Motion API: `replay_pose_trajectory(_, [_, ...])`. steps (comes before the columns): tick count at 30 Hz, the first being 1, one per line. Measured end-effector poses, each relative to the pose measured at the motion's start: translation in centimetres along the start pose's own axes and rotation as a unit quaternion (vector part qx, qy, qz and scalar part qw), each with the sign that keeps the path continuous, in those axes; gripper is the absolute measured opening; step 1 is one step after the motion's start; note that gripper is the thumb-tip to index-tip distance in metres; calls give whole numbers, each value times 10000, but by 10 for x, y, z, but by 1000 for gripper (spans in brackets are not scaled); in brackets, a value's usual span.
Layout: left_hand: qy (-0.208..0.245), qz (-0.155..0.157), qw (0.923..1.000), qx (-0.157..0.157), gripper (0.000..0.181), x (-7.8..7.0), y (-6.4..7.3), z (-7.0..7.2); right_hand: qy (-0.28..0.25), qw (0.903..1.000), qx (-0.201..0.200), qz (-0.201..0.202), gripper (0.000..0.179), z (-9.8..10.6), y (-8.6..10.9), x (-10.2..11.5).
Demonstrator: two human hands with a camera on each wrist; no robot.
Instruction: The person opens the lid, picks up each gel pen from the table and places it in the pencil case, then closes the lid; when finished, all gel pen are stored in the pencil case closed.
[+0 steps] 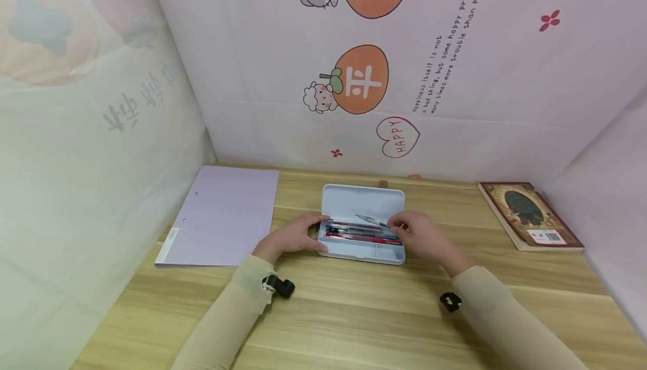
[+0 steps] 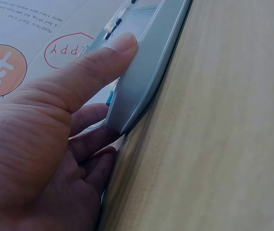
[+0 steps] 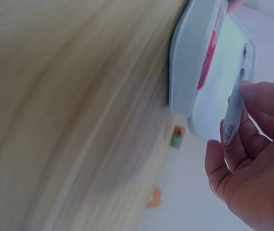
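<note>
An open pale blue pencil case (image 1: 364, 249) lies on the wooden desk, its lid (image 1: 364, 200) raised toward the wall and several red and dark pens (image 1: 361, 233) in its tray. My left hand (image 1: 290, 236) grips the case's left end (image 2: 141, 82), thumb (image 2: 91, 67) laid along the rim, fingers curled beneath. My right hand (image 1: 422, 238) pinches a clear pen (image 1: 373, 222) over the case's right side; in the right wrist view the pen (image 3: 234, 103) sits between thumb and fingers, beside the case (image 3: 194, 57).
A lilac folder (image 1: 222, 215) lies flat at the left. A brown-covered book (image 1: 531, 214) lies at the right by the side wall. Printed paper walls close in the desk on three sides. Bare wood (image 1: 354, 314) stretches in front of the case.
</note>
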State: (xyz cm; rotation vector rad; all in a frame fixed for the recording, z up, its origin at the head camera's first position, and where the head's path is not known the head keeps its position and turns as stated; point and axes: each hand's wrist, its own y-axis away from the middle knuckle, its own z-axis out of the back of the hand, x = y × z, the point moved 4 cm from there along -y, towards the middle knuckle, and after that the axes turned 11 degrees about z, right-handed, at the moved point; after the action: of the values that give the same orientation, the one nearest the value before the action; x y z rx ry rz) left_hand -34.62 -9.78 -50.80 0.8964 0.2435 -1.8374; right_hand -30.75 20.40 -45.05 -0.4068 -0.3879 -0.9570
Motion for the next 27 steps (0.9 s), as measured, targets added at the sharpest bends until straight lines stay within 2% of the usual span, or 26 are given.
replay_pose_trajectory(12, [-156,-26,9999,-21,93,-1,1,0,116,9993,222,270,13,-16,-31,11])
replay_pose_trajectory(27, [-183,19,9998,-33,92,-1,1,0,207,9986,269,413,9,-30,-46,12])
